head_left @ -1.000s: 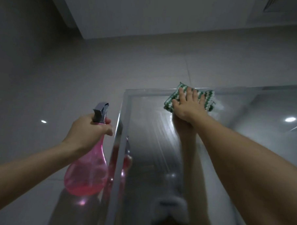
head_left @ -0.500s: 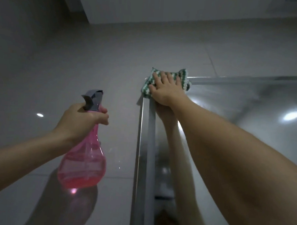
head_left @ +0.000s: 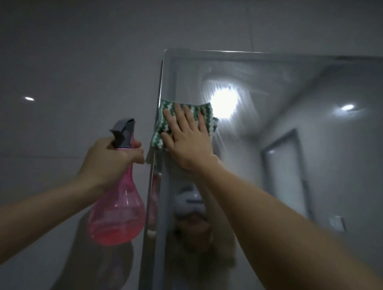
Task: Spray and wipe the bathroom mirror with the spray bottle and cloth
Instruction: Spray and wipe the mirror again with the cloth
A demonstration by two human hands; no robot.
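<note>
Green-and-white knitted cloth, soft and probably light, lies flat on the mirror near its left edge under the spread right hand, best pressed by palm, while the left hand grips the pink spray bottle neck.
</note>
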